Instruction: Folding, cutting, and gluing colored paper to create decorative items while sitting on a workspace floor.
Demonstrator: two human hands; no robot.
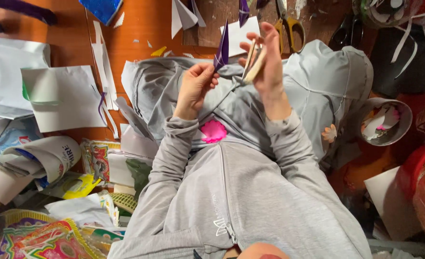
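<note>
The grey zipped jacket (pixel 251 201) on the person's own chest fills the bottom of the view, its sleeves running up to both hands. The left hand (pixel 195 86) has its fingers (pixel 211 73) pinched shut on the lower end of a folded purple paper strip (pixel 223 48), which stands up to a sharp point just beside the right hand. The right hand (pixel 268 64) is raised with its palm turned left, its fingers (pixel 265 36) mostly straight, and its thumb pressing a pale wooden stick (pixel 254 67) against them; how tightly they close I cannot tell. Both hands hover over a grey garment (pixel 318 81) spread on the orange desk (pixel 140 24), with a pink scalloped paper flower (pixel 213 131) lying on it between the forearms. Yellow-handled scissors (pixel 289 26) lie beyond the right hand. White paper sheets (pixel 64 96) and coloured printed wrappers (pixel 44 237) crowd the left side; a roll of white tape (pixel 385 122) sits to the right.
</note>
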